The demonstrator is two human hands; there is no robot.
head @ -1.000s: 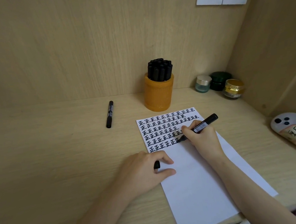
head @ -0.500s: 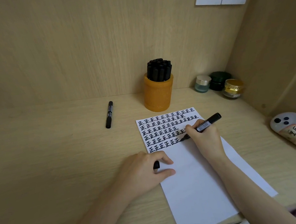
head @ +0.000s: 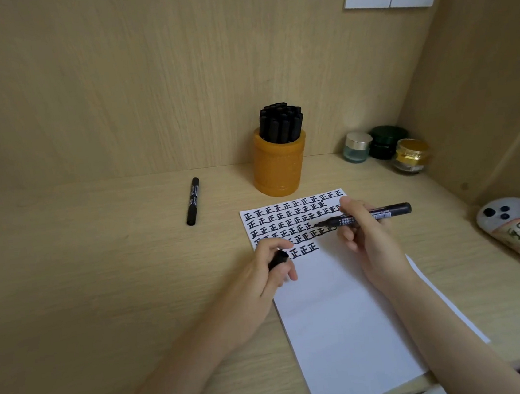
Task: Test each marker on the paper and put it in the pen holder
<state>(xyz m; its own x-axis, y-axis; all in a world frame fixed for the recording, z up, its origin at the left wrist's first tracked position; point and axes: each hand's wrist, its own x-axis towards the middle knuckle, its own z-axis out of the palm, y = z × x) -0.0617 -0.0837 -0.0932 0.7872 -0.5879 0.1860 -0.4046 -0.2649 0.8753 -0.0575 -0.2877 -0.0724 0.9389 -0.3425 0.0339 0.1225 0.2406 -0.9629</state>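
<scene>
Uncapped marker (head: 395,210) is in my right hand (head: 369,243), just right of centre frame. It's lying almost flat with the tip pointing left over the inked rows. Thumb and fingers pinch it mid-barrel, right on the white label. Can't tell if the tip is touching the paper (head: 345,316) or sitting just above it. My left hand (head: 254,280) is curled round the cap (head: 278,259) at the paper's left edge, centre frame.

Handling-wise I'd guess these are very light, stiff plastic, and smooth enough to roll if dropped. A mid-barrel grip works for writing. For capping I'd hold nearer the tip end so the cap lines up, then push till it seats. The wet tip is the only thing to mind, since it'll mark fingers. The paper is thin and would probably slide, so a hand on it helps. The orange holder (head: 279,166), upper middle, looks packed with black markers, so this one likely needs a gap and a straight drop in.

Readable stuff: the top of the paper is rows of 正, over and over. The marker label has print, too small to read. Same for the loose marker (head: 193,201) on the bench (head: 100,277), left of the holder. The white gadget (head: 512,225) at the right edge has handwritten tape, bottom piece maybe "DS" or "05", not sure.
</scene>
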